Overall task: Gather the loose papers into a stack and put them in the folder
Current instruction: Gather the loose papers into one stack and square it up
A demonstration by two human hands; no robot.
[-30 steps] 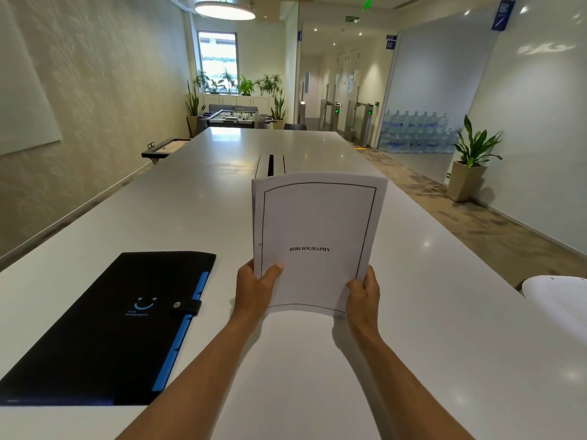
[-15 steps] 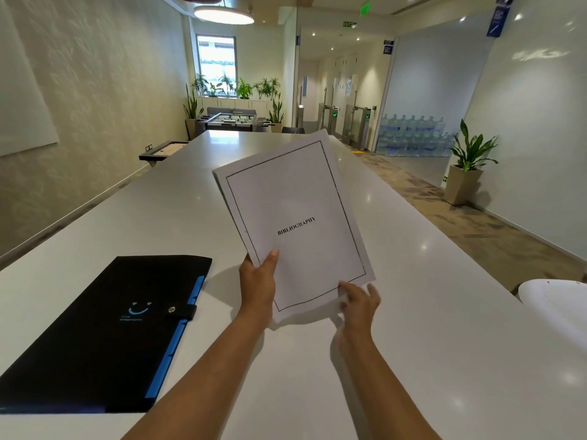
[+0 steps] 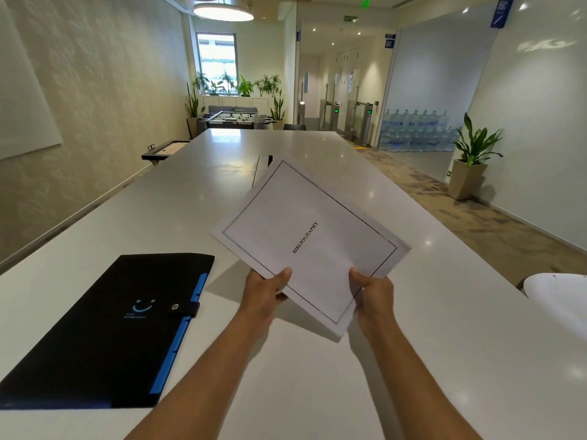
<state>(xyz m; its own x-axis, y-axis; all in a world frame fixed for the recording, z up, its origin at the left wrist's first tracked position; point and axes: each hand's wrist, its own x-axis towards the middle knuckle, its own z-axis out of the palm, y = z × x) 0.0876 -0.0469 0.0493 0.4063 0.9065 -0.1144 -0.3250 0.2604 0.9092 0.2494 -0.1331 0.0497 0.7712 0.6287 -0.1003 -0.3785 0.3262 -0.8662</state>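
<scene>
I'm seeing the paper stack (image 3: pixel 313 239) hanging tilted above the white table (image 3: pixel 444 360), my left hand (image 3: pixel 265 292) and right hand (image 3: pixel 373 296) both pinching its near edges, probably several sheets. The black folder (image 3: pixel 104 331) is lying closed at left.

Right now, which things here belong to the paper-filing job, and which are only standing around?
For the job:
- paper stack, held by left hand and right hand
- black folder, closed, on the table

Not part of it:
- potted plant
- water bottles
- foosball table
</scene>
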